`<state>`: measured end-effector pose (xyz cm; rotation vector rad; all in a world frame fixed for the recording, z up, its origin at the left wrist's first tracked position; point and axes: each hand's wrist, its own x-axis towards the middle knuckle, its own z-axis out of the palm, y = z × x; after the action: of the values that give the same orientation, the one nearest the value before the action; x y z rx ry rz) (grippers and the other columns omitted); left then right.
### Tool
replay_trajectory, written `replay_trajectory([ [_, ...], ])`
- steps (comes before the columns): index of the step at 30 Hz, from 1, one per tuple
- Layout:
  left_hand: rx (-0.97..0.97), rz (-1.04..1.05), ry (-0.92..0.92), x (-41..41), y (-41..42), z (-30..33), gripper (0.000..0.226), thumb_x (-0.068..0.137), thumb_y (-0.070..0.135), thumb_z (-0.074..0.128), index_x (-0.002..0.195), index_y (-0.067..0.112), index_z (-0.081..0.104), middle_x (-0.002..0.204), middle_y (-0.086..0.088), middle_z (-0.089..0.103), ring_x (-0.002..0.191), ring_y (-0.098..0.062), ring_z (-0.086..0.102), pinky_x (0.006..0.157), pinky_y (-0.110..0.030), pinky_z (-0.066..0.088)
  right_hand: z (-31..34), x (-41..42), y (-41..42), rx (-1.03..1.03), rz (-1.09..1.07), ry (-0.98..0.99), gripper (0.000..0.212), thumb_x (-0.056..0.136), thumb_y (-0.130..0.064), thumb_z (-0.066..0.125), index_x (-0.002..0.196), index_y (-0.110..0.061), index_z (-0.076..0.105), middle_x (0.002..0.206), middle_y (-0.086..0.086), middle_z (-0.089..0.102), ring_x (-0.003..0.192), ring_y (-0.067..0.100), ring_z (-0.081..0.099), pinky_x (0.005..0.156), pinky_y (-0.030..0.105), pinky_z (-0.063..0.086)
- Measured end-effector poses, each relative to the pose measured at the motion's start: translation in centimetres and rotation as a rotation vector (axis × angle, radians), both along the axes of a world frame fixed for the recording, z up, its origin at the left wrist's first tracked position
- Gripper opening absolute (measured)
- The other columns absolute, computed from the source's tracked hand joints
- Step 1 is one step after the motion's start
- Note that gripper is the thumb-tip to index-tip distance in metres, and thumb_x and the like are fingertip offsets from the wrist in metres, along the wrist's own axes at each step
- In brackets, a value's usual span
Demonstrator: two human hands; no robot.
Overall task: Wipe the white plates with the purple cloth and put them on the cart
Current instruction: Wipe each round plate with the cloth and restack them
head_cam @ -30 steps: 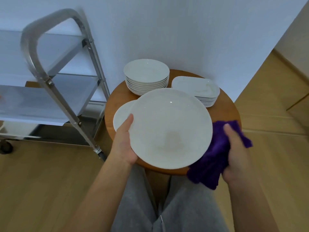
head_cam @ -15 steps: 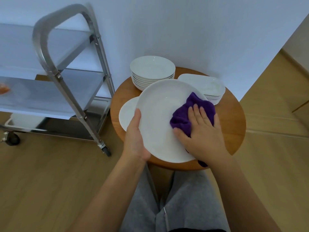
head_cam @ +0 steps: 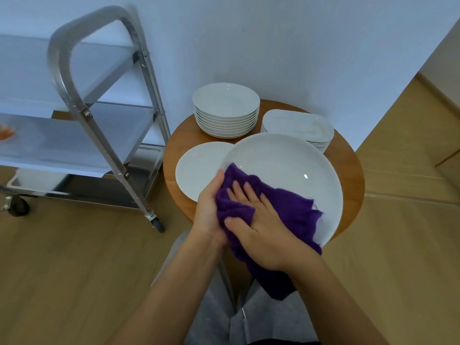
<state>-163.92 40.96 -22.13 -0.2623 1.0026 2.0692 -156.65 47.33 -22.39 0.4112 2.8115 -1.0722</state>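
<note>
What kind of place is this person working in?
Probably a dining or restaurant service corner, though a home is possible: stacks of matching white plates on a small round wooden table, beside a wheeled stainless-steel cart, on wood-look flooring.

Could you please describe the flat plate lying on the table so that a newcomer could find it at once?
Beside the metal cart stands a round wooden table. The flat plate lies on its left front. Unlike the bowl stack and the oblong dish stack behind, it lies unstacked.
</note>
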Motion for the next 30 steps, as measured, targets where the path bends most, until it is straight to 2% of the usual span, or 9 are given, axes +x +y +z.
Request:
replay_trajectory([
  [3,0.011,-0.018,0.012,0.2,0.1,0.5,0.019,0.089,0.037,0.053,0.086,0.019,0.062,0.066,-0.002,0.073,0.077,-0.022,0.065,0.061,-0.034,0.050,-0.9,-1.4,1.2,0.139,0.003,0.096,0.061,0.094,-0.041,0.022,0.148,-0.033,-0.006,0.157,-0.016,-0.010,0.134,-0.007,-0.021,0.113,0.024,-0.017],
  [5,0.057,-0.065,0.008,0.2,0.2,0.9,0.020,0.088,0.036,0.053,0.088,0.019,0.063,0.072,-0.005,0.074,0.080,-0.024,0.066,0.066,-0.036,0.051,-1.3,-1.7,2.2,0.275,-0.010,0.178,0.065,0.087,-0.051,0.016,0.145,-0.034,-0.009,0.157,-0.014,-0.008,0.137,-0.005,-0.019,0.115,0.027,-0.015],
  [10,0.118,-0.103,0.024,-0.1,0.4,1.3,0.036,0.092,0.038,0.048,0.118,0.017,0.061,0.108,-0.012,0.070,0.101,-0.028,0.065,0.087,-0.040,0.051,-1.1,-3.0,4.4,0.444,-0.088,0.262,0.076,0.079,-0.060,0.008,0.147,-0.031,-0.006,0.159,-0.006,-0.003,0.143,0.008,-0.011,0.114,0.032,-0.012],
  [13,0.153,-0.109,0.072,-0.2,0.1,1.0,0.030,0.094,0.039,0.043,0.107,0.021,0.064,0.094,-0.007,0.073,0.086,-0.023,0.069,0.081,-0.039,0.053,-1.0,-3.5,6.2,0.522,-0.267,0.238,0.082,0.077,-0.066,0.004,0.150,-0.030,0.001,0.159,-0.006,-0.001,0.146,0.015,-0.007,0.115,0.038,-0.007],
  [17,0.180,-0.045,0.102,-0.9,-0.5,1.0,0.026,0.092,0.038,0.046,0.111,0.025,0.059,0.087,-0.002,0.074,0.079,-0.022,0.070,0.074,-0.039,0.056,-0.9,-2.5,7.3,0.610,-0.422,0.222,0.081,0.079,-0.065,0.001,0.151,-0.027,0.005,0.159,-0.003,0.000,0.146,0.020,-0.008,0.114,0.039,-0.010],
  [22,0.217,-0.019,0.119,-1.2,-0.2,1.4,0.040,0.081,0.043,0.051,0.115,0.023,0.059,0.096,-0.004,0.073,0.091,-0.027,0.067,0.075,-0.040,0.055,-1.2,-0.9,4.8,0.458,-0.666,0.080,0.077,0.085,-0.062,0.006,0.151,-0.024,-0.006,0.159,-0.001,-0.010,0.144,0.024,-0.014,0.115,0.043,-0.007],
  [25,0.189,-0.011,0.115,-0.7,0.2,1.2,0.031,0.087,0.043,0.047,0.108,0.024,0.061,0.087,-0.003,0.074,0.085,-0.025,0.067,0.070,-0.037,0.057,-2.0,-0.7,2.5,0.364,-0.704,0.014,0.078,0.086,-0.063,0.003,0.150,-0.019,-0.011,0.159,0.002,-0.012,0.144,0.023,-0.016,0.113,0.041,-0.014],
  [27,0.167,-0.023,0.103,-0.3,0.5,1.3,0.028,0.089,0.042,0.046,0.105,0.024,0.060,0.081,-0.003,0.074,0.077,-0.023,0.069,0.068,-0.035,0.058,-2.1,-0.9,1.9,0.296,-0.703,0.036,0.078,0.088,-0.062,0.005,0.149,-0.018,-0.014,0.158,0.002,-0.013,0.144,0.021,-0.016,0.113,0.039,-0.016],
  [30,0.151,-0.041,0.107,0.4,0.7,1.7,0.024,0.091,0.038,0.048,0.095,0.020,0.064,0.076,-0.004,0.074,0.067,-0.019,0.072,0.067,-0.034,0.059,-1.2,-2.4,1.6,0.212,-0.696,0.186,0.077,0.089,-0.062,0.010,0.149,-0.019,-0.011,0.159,0.003,-0.011,0.145,0.023,-0.014,0.114,0.037,-0.013],
])
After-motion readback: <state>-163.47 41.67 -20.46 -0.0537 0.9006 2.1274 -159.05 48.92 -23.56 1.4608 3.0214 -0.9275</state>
